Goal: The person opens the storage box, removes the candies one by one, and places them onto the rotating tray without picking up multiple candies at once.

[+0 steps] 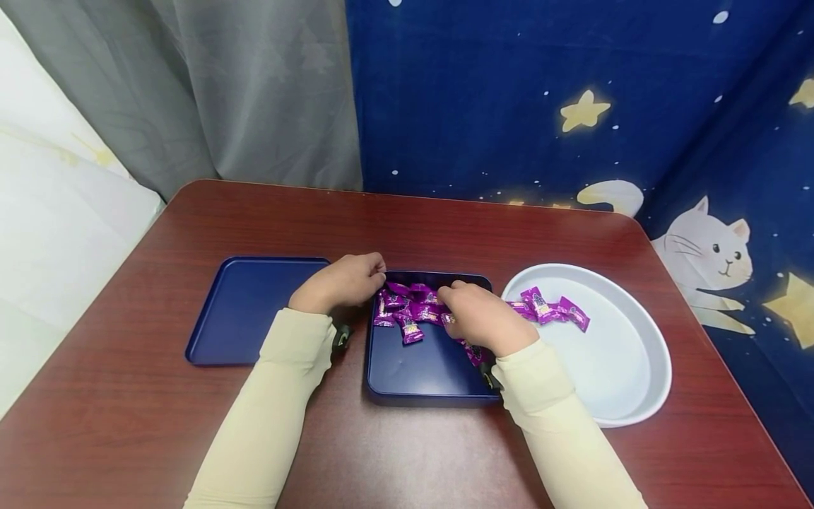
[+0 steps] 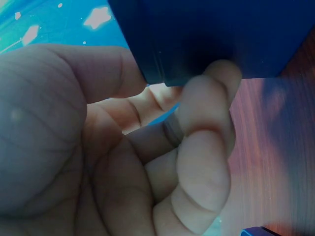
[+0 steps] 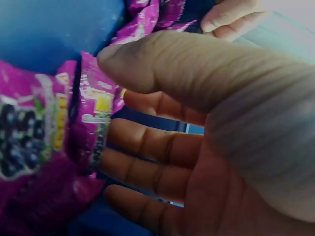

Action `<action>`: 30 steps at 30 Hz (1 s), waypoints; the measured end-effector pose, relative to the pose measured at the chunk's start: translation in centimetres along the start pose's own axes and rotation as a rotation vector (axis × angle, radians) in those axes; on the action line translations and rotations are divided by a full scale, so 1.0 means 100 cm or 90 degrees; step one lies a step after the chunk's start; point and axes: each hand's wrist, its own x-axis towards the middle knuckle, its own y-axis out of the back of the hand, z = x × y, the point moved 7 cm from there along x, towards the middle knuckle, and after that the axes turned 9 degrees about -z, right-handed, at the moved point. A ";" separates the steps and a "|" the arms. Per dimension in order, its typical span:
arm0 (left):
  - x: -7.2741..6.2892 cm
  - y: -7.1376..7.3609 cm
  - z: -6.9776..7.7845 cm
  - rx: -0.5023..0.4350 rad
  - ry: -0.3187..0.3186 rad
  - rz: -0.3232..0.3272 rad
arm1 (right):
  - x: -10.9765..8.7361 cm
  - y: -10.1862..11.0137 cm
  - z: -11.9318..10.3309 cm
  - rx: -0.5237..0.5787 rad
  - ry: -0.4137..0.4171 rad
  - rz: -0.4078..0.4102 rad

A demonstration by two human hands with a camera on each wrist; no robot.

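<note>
My left hand (image 1: 346,283) is at the left wall of a dark blue rectangular tin (image 1: 432,364). In the left wrist view its thumb and curled fingers (image 2: 204,162) pinch the edge of the tin's wall. Several purple-wrapped candies (image 1: 410,311) lie along the tin's far side and toward its right. Inside the tin, my right hand (image 1: 486,322) pinches a candy (image 3: 93,110) between thumb and fingertips. Another candy with a dark berry print (image 3: 24,132) lies beside it in the right wrist view. Part of the tin's right side is hidden under the right hand.
A flat blue lid (image 1: 244,311) lies left of the tin on the reddish-brown table (image 1: 356,452). To the right stands a round white tray (image 1: 617,360), with several purple candies (image 1: 550,309) near its left side. Curtains hang behind the table's far edge.
</note>
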 end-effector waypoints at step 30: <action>-0.001 0.002 0.001 0.003 -0.002 -0.006 | 0.002 0.002 0.000 -0.006 -0.005 0.010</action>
